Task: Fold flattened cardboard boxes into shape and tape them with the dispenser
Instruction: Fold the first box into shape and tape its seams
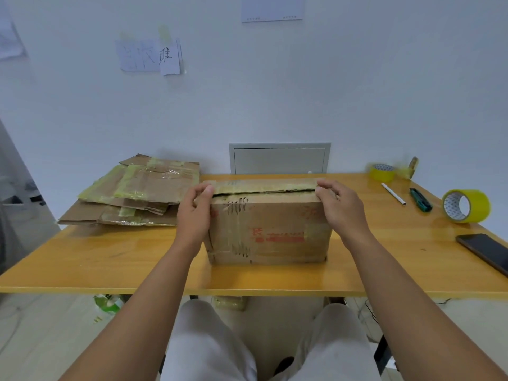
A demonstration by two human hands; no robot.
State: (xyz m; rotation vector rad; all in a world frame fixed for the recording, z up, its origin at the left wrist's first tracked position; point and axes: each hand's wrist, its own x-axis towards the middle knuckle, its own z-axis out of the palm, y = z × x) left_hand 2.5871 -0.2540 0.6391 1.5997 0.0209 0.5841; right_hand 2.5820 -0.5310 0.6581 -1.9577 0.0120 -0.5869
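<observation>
One folded-up box [268, 229], one pile of flattened boxes [132, 191], two yellow tape rolls [382, 172] [466, 206], one pen [393, 194], one cutter [420, 199], one phone [485, 251], two hands [193, 213] [342, 209].

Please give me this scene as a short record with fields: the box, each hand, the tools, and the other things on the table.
box: brown cardboard box, upright on the yellow wooden table, top flaps nearly closed
left hand: grips the box's top left corner
right hand: grips the top right corner
tape: two yellow tape rolls, one far right, one at the back
flat boxes: stack of flattened cardboard, left
other: white pen, green utility knife, black phone
</observation>
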